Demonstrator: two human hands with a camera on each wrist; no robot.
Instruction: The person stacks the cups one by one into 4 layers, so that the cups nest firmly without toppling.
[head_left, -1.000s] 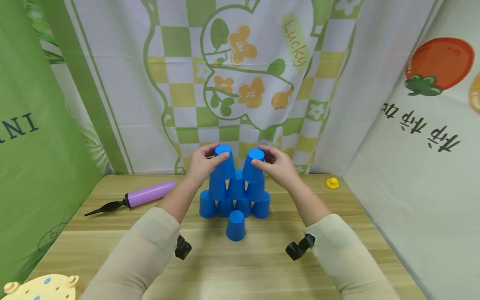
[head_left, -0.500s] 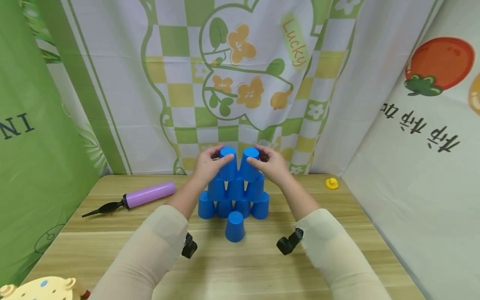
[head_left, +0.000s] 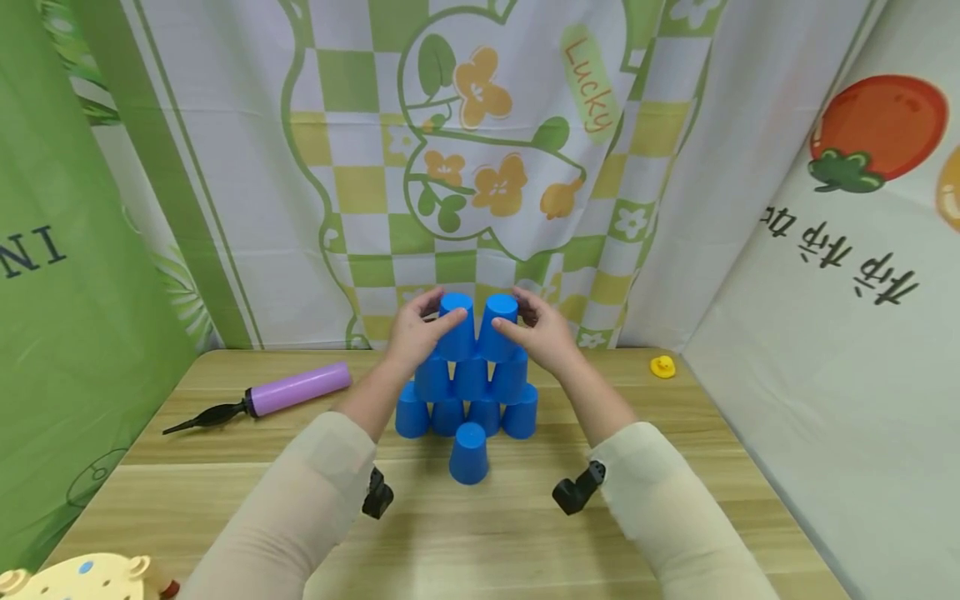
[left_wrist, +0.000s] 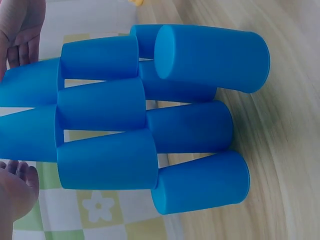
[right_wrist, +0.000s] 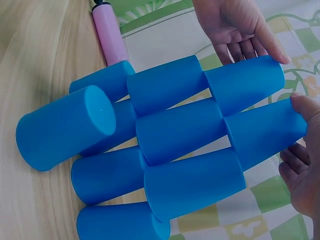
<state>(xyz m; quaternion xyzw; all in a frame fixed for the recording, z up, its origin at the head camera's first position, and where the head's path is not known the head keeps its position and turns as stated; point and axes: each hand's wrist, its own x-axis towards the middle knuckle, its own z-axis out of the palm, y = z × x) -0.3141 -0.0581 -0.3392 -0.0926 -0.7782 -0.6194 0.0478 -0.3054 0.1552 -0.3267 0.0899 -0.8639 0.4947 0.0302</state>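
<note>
Blue plastic cups stand upside down in a stacked pyramid on the wooden table. My left hand (head_left: 414,332) holds the left top cup (head_left: 456,328), thumb on its near side and fingers behind it. In the same way my right hand (head_left: 546,332) holds the right top cup (head_left: 498,330). Both top cups sit on the middle row, where the centre cup (head_left: 470,378) shows between two others. Several cups form the bottom row, with its right end cup (head_left: 521,412) on the table. A single cup (head_left: 468,455) stands in front of the pyramid.
A purple balloon pump (head_left: 300,385) with a black nozzle lies left of the pyramid. The yellow rubber duck (head_left: 663,367) is at the back right. A cream-coloured spotted object (head_left: 82,578) shows at the front left corner. Behind the table (head_left: 480,542) hangs a patterned curtain (head_left: 360,200).
Both hands have moved inward and slightly down with the top cups, which now stand closer together on the middle row. Over the last half second almost nothing has moved.
</note>
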